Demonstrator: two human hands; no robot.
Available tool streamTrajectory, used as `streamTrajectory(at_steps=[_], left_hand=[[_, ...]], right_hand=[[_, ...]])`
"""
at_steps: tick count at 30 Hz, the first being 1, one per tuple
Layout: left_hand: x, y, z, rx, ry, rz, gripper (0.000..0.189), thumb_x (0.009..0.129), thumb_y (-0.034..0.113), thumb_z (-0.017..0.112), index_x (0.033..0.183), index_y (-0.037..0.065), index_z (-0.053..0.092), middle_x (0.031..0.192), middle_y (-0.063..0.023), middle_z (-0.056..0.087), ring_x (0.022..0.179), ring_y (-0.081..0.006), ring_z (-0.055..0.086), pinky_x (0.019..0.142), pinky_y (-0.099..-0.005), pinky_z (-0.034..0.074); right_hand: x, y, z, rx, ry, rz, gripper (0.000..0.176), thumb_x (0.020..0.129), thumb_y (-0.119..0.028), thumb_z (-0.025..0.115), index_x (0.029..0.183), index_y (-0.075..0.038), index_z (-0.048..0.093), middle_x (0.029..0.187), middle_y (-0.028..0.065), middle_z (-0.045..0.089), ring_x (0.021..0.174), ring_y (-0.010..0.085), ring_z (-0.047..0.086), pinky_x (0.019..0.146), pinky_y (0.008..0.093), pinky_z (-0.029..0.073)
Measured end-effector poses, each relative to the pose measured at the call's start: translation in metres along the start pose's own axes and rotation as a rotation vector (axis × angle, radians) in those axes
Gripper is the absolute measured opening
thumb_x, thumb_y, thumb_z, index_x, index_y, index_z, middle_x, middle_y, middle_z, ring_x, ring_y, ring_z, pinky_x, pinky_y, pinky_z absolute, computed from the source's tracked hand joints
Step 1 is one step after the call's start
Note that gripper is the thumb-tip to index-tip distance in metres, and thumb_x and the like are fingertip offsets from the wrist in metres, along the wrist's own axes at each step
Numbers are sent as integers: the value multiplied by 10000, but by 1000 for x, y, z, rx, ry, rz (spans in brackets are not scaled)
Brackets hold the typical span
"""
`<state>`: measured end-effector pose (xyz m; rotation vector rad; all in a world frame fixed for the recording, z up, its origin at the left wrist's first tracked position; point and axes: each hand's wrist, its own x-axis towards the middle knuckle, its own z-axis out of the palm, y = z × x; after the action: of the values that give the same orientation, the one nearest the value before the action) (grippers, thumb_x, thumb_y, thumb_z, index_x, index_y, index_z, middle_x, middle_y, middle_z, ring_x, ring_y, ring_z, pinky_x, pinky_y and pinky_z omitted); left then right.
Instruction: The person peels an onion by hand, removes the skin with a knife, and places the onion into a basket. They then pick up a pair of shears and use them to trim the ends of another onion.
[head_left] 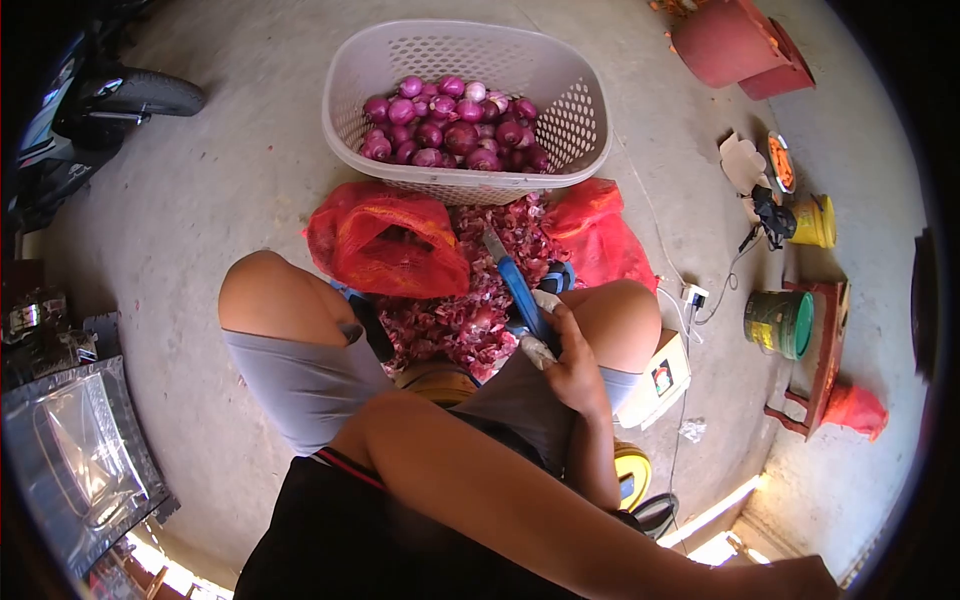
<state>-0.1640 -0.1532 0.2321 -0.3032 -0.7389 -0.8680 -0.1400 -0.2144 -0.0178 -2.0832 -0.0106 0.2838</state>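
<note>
My right hand (pixel 575 365) is closed around a blue-handled knife (pixel 520 292), its blade pointing forward over the floor. White wrapping covers some of its fingers. My left arm crosses my body to the right, with my left hand (pixel 800 578) at the lower right edge, dark and partly cut off; its fingers do not show clearly. Beyond my knees a grey plastic basket (pixel 350 100) holds many peeled red onions (pixel 460 137). Onion skins (pixel 455 325) lie heaped between my feet. An open red mesh sack (pixel 390 240) rests left of the heap, and another red mesh sack (pixel 605 235) right of it.
A motorcycle wheel (pixel 150 92) stands at the left. On the right are a green-lidded bucket (pixel 780 322), a wooden stool (pixel 828 355), a yellow bucket (pixel 815 222) and a power strip (pixel 694 296) with cables. A white box (pixel 660 385) sits beside my right knee.
</note>
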Motion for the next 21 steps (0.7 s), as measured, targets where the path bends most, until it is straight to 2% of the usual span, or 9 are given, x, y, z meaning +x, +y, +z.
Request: streamTrajectory(at_steps=[6,13,18,20,21], left_hand=[[4,2,-4,-47,-67,-5,202,797,175,717,934,32,676,847,-80,677,730,-144,624,635,-273,481],[10,3,-2,-73,-100,7,185,786,156,726,905,21,682,817,-82,678,703,-143,623,605,-266,475],[-1,1,-1,-206,-63,154,178,774,141,736,850,-8,675,734,-90,657,658,-142,612,562,-256,457],[4,-3,-4,-339,-199,243,180,767,142,744,810,-15,666,695,-91,642,631,-140,604,542,-244,444],[16,-7,-11,-448,-361,330,181,765,143,748,789,-13,659,683,-90,635,617,-140,600,533,-238,438]], right_hand=[[2,-2,1,49,-9,-19,552,844,-166,671,1298,-11,398,1008,201,567,943,300,580,840,343,445],[0,-3,1,-73,-13,-23,538,838,-165,672,1272,3,401,1033,225,568,989,353,574,854,369,443],[2,-9,1,-73,-13,-38,534,837,-170,673,1262,10,404,1036,238,567,1007,366,570,859,379,443],[2,-9,0,-76,-7,-53,536,835,-172,675,1260,11,404,1035,240,567,1003,368,572,857,378,445],[1,-9,1,-78,-4,-60,537,834,-172,676,1259,12,405,1034,242,568,1000,369,573,856,378,446]])
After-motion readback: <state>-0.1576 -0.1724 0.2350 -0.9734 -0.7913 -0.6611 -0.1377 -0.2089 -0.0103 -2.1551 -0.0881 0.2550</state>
